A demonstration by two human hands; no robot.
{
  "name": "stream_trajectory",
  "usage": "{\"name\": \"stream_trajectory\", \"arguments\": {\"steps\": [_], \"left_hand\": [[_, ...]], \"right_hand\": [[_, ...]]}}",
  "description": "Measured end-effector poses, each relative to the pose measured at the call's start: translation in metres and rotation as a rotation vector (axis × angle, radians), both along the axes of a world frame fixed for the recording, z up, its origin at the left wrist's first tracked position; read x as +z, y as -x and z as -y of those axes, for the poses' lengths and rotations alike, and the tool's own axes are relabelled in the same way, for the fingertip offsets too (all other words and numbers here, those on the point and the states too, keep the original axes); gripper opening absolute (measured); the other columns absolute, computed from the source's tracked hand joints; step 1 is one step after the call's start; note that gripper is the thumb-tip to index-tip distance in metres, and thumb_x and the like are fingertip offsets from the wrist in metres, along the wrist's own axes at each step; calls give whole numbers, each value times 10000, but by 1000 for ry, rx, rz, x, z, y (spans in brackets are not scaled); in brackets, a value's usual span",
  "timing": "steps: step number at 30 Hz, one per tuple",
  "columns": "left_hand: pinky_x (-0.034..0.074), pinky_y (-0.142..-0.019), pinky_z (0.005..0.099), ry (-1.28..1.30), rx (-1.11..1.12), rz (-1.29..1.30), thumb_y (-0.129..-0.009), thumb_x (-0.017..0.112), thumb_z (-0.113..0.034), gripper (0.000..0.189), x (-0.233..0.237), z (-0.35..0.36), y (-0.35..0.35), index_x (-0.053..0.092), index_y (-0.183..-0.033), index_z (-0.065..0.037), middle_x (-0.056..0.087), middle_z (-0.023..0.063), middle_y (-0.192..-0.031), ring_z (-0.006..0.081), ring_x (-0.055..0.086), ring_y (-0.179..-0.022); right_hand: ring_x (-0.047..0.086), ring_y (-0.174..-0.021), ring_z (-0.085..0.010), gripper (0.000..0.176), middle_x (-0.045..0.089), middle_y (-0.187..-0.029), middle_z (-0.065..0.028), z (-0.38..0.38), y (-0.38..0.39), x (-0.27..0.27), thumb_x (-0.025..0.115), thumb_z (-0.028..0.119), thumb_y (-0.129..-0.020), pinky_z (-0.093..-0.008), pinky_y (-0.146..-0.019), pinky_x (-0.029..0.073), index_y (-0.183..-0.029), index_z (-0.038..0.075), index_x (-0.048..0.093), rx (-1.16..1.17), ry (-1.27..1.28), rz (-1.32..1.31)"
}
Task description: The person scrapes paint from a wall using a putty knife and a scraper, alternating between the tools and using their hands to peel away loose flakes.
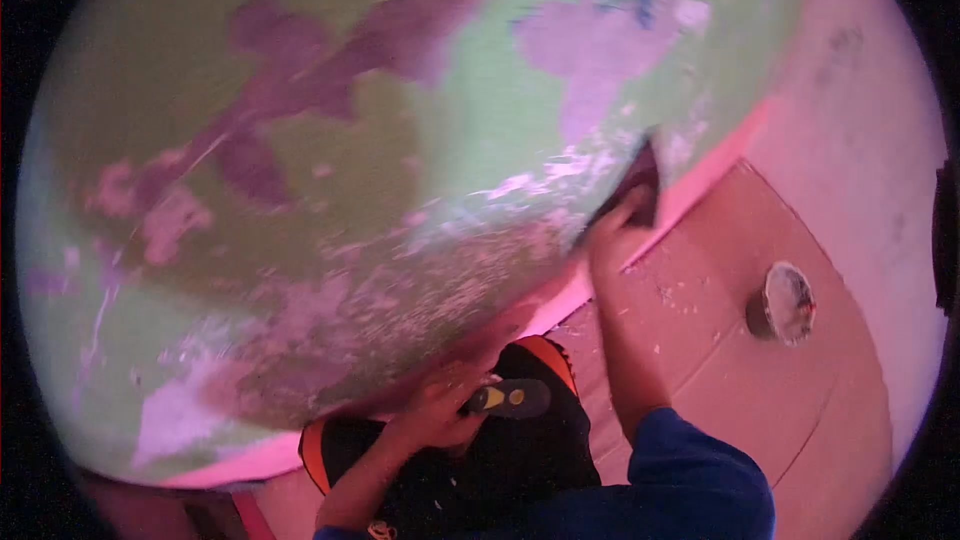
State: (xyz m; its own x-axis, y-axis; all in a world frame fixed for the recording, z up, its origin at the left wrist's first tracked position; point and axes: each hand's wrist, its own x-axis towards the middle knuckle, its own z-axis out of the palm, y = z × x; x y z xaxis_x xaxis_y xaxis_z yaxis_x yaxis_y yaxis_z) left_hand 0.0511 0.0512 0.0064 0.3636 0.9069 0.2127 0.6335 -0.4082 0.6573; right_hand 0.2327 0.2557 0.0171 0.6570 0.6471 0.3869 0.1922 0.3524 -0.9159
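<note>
A wall (480, 170) with green paint and bare, peeling patches fills most of the view. My right hand (622, 225) reaches to the wall's lower edge, its fingers closed on a dark, pointed flat piece (645, 178) that lies against the painted surface. What this piece is made of cannot be made out. Over my lap, my left hand (440, 408) is wrapped around a scraper (518, 398) with a black and yellow handle. Its blade is hidden by the hand and the dim light.
Brown cardboard (700, 340) covers the floor at the right, with small paint flakes scattered on it. A round tub (790, 303) with pale residue stands there. Pale floor (850, 90) shows beyond the cardboard. My knees (540, 360) are close to the wall.
</note>
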Motion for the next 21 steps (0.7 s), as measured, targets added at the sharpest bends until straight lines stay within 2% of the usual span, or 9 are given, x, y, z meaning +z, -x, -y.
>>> {"name": "stream_trajectory", "arguments": {"steps": [5,7,10,12,13,15,17,19,21], "left_hand": [[437,-849,436,-143,-37,-16,-641,639,-105,415,11,4,8,564,-1048,-72,594,128,-989,305,574,-926],[442,-831,431,-256,-82,-50,-618,644,-118,407,21,10,13,573,-1015,-63,609,104,-947,284,584,-899],[443,-821,426,-281,-109,-221,-616,640,-126,430,38,42,31,557,-1033,-59,601,102,-975,277,583,-899],[444,-810,421,-269,-93,-261,-621,635,-122,441,31,63,45,545,-1048,-59,600,100,-973,277,583,-881],[445,-800,416,-251,-72,-295,-626,630,-117,452,26,73,47,533,-1063,-59,598,98,-971,277,583,-862],[440,-784,416,-266,-43,-214,-617,626,-123,475,24,72,37,527,-1081,-81,592,92,-961,285,573,-865],[435,-769,415,-288,2,-150,-609,622,-128,500,27,69,25,522,-1099,-103,585,85,-950,293,563,-867],[445,-755,403,-423,-137,-40,-654,610,-99,421,32,65,17,514,-1061,-46,574,119,-871,295,568,-819],[445,-747,401,-425,-137,0,-658,614,-101,422,36,74,16,511,-1063,-40,567,127,-864,302,567,-819]], "right_hand": [[515,-1046,-322,478,508,-1150,-254,45,55,39,440,268,-910,-350,-876,408,-1158,-141,427,117,7,2],[464,-1119,-279,462,461,-1224,-223,81,86,-42,441,224,-906,-321,-918,380,-1203,-127,395,159,-337,79],[497,-1046,-176,377,535,-1111,-147,174,42,-66,517,177,-867,-293,-912,372,-1159,-55,466,1290,-32,238],[558,-816,-203,278,616,-897,-104,155,19,-141,531,235,-870,-303,-734,453,-910,-32,599,701,397,-18],[488,-1064,-229,600,492,-1195,-188,142,9,-67,510,417,-863,-344,-918,372,-1181,-88,448,336,288,-201],[514,-988,-225,660,536,-1113,-202,102,7,21,424,454,-893,-334,-899,388,-1160,-149,428,61,367,-333],[534,-957,-256,612,541,-1069,-259,83,37,61,414,414,-905,-332,-870,404,-1133,-154,437,233,-100,-248],[275,-1257,-377,414,327,-1323,-256,112,108,61,409,143,-893,-450,-1052,158,-1232,-92,375,324,-184,425],[157,-1308,-356,463,269,-1365,-235,143,119,19,402,50,-847,-461,-1064,45,-1285,-66,308,748,-447,455]]}}
